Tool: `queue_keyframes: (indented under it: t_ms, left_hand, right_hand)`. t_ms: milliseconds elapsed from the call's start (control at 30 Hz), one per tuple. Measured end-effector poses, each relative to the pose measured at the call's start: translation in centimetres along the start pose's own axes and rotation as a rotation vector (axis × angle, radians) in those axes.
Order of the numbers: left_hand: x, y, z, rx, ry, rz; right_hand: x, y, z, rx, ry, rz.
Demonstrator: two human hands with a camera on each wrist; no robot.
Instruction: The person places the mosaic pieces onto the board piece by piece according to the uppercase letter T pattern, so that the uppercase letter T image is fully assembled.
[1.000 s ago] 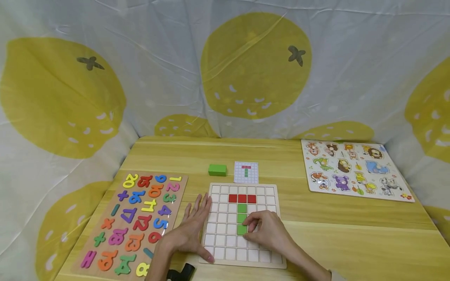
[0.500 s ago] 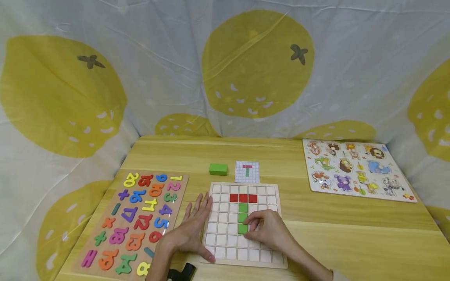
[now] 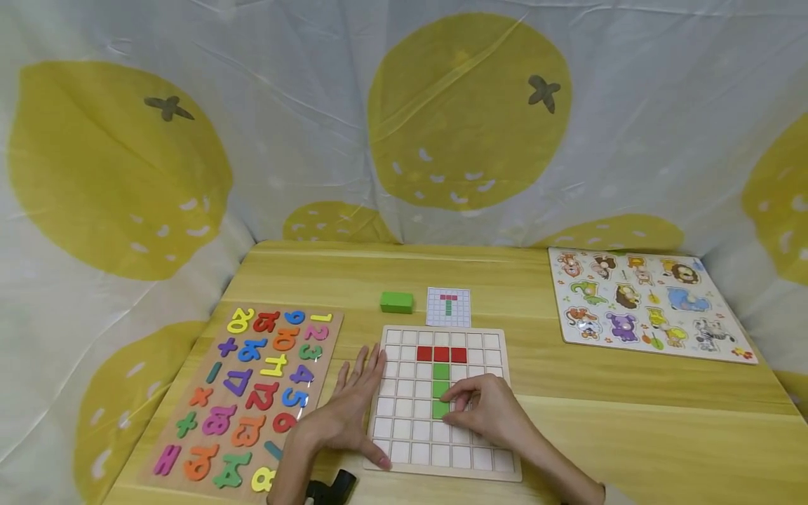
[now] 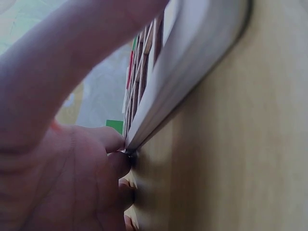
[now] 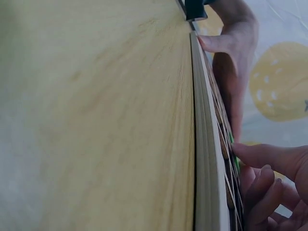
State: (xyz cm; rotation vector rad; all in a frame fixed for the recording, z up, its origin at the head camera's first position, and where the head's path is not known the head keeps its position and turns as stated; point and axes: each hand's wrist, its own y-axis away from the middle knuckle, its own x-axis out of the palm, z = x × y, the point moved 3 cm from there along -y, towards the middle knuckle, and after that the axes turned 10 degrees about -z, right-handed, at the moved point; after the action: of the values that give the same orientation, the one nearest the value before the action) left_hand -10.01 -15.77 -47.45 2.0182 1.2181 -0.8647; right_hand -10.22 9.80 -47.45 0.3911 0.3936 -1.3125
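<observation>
A wooden grid board [image 3: 457, 477] lies on the table, bearing a row of red square tiles [image 3: 442, 354]. Below their middle runs a column of green square tiles [image 3: 440, 372]. My right hand [image 3: 489, 410] has thumb and index finger at the lower and upper edges of the lowest green tile [image 3: 438, 409], pinching it in its cell. In the right wrist view the thumb [image 5: 260, 156] meets the board's top beside a strip of green. My left hand [image 3: 344, 414] is spread along the board's left side, thumb at the near left corner and fingertips at the left edge.
Behind the board are a green block [image 3: 396, 302] and a small card [image 3: 449, 307] printed with a red and green T. A number puzzle [image 3: 208, 372] lies at left, an animal puzzle [image 3: 650, 301] at far right. A black object [image 3: 334, 487] sits by the left wrist.
The head view has shifted slightly, moving the whole scene a little right. Both hands keep their places on the board, and the tiles stay where they were.
</observation>
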Motion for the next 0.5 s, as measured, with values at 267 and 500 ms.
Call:
queue_keyframes:
  t_ms: [267,500]
  left_hand:
    - [-0.02,0.06,0.02,-0.006,0.000,0.012]
    - [-0.15,0.01,0.44,-0.011,-0.009,0.006]
  right_hand:
    - [0.19,0.00,-0.22,0.023,-0.029,0.008]
    - [0.49,-0.55,-0.23,0.021,-0.036,0.025]
